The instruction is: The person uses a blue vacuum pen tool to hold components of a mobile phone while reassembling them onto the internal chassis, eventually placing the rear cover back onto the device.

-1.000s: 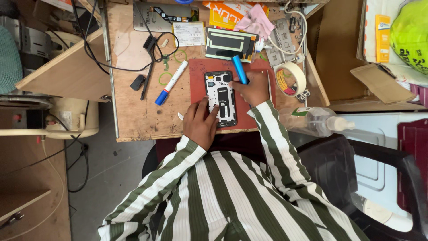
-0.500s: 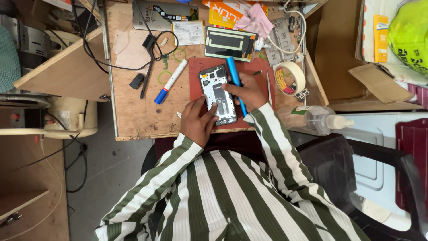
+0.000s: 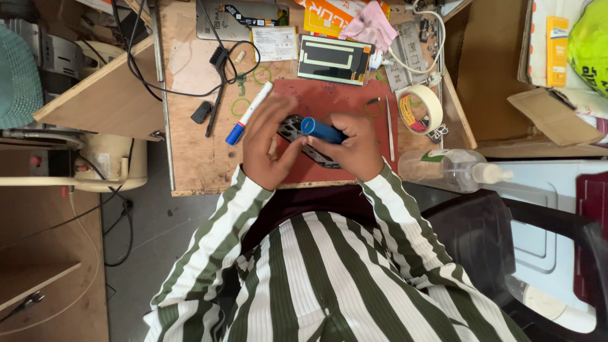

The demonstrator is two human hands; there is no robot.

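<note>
An opened phone (image 3: pixel 292 126), its back off and inner parts showing, is lifted off the red work mat (image 3: pixel 342 101) between both my hands. My left hand (image 3: pixel 266 142) cups its left side with the fingers spread around it. My right hand (image 3: pixel 354 147) grips a blue-handled tool (image 3: pixel 322 130) that lies across the phone, and also touches the phone's right end. Much of the phone is hidden by my fingers. Both arms wear green and white striped sleeves.
On the wooden bench lie a blue-capped white marker (image 3: pixel 248 114), a phone screen panel (image 3: pixel 334 59), a roll of tape (image 3: pixel 420 109), tweezers (image 3: pixel 390 120), a black brush (image 3: pixel 215 88) and cables. A clear squeeze bottle (image 3: pixel 453 170) rests at the right edge. A black chair (image 3: pixel 544 253) stands lower right.
The phone lay flat on the red mat under both hands; now both hands have lifted and turned it, and the blue tool has swung from upright to lying across it.
</note>
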